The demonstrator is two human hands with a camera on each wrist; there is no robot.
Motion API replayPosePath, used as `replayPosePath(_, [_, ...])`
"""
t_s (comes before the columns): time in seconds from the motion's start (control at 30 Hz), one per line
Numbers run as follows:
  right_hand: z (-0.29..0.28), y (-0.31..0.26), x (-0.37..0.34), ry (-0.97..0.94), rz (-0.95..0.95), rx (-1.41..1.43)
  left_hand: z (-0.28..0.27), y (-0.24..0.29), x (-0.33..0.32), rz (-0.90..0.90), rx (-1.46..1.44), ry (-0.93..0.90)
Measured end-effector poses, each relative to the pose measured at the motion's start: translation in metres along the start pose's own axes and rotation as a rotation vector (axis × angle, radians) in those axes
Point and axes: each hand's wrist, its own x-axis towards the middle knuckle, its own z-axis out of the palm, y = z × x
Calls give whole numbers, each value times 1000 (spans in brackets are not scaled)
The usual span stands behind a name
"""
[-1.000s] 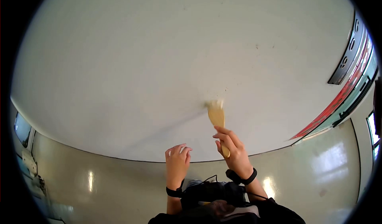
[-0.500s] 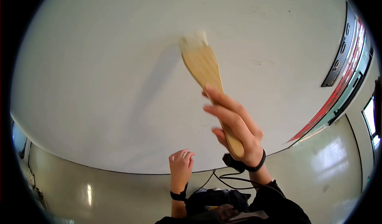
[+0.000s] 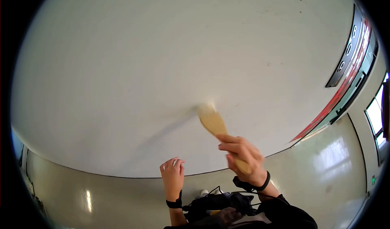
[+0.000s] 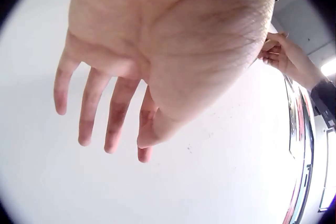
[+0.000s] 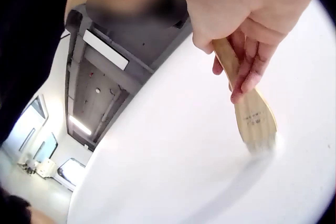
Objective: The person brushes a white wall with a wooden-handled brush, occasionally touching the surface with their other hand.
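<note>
My right hand (image 3: 248,158) grips the wooden handle of a flat brush (image 3: 213,122), fingers curled along it. The pale bristles meet a white wall (image 3: 122,86), and the brush throws a long shadow down to the left. In the right wrist view small dark print shows on the broad wooden head of the brush (image 5: 254,119). My left hand (image 3: 172,174) is held low near the wall's bottom edge, holding nothing. Its fingers hang loose and apart in the left wrist view, the palm (image 4: 173,50) toward the camera.
Small dark specks mark the upper right of the wall. A dark number sign (image 3: 345,50) and a red strip (image 3: 325,117) are on the right side. Shiny floor (image 3: 122,200) runs along the wall's foot. A black cable (image 3: 239,192) hangs by my right wrist.
The brush was low on the wall, then swung up higher and nearer the camera, and is now back down at the wall. My left hand has shifted only slightly, staying low.
</note>
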Motion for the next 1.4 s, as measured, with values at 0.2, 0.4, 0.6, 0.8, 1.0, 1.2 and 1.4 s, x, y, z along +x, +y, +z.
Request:
replayPosePath(0.2, [-18, 3, 58, 319, -140, 32, 5, 4, 3, 37, -58, -26])
replayPosePath(0.4, [1, 7, 21, 176, 32, -111, 5, 5, 4, 55, -57, -35])
replayPosePath(0.6, [1, 6, -2, 215, 167, -62, 8, -6, -5, 69, -23, -39])
replayPosePath(0.8, [-28, 14, 41, 493, -92, 119, 3, -3, 0, 78, -38, -65])
replayPosePath(1.0, [-18, 31, 8, 399, 94, 27, 9, 0, 3, 95, -63, -58])
replayPosePath(1.2, [-22, 27, -6, 417, 255, -64, 11, 1, 5, 99, -49, -98])
replayPosePath(1.4, [-56, 38, 34, 696, -202, 27, 14, 5, 11, 103, -60, -105])
